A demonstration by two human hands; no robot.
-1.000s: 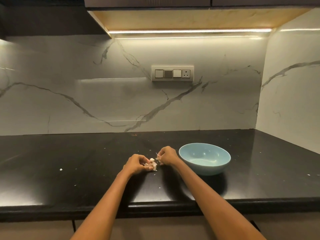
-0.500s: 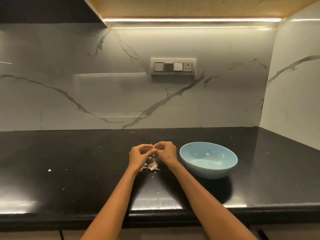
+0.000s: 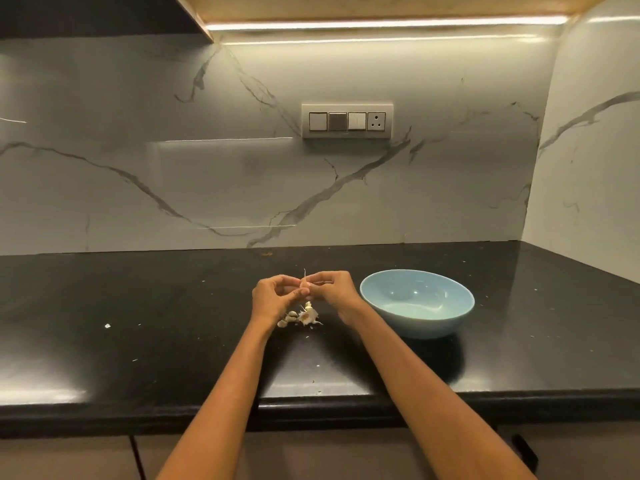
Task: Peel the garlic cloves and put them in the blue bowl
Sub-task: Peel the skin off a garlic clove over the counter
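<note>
Left of the blue bowl (image 3: 417, 301), the left hand (image 3: 273, 299) and right hand (image 3: 332, 289) pinch one garlic clove (image 3: 305, 284); peel gently, holding it steady above the pile of cloves (image 3: 300, 317).

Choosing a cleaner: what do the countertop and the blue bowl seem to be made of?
Countertop: likely polished dark stone, perhaps granite; it mirrors the light strip. Blue bowl: probably glazed ceramic, going by its smooth glossy highlights, though melamine is possible.

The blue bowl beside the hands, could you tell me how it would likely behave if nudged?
The blue bowl looks empty, so probably light. On the glossy counter it would likely slide rather than tip, being wide and low.
</note>
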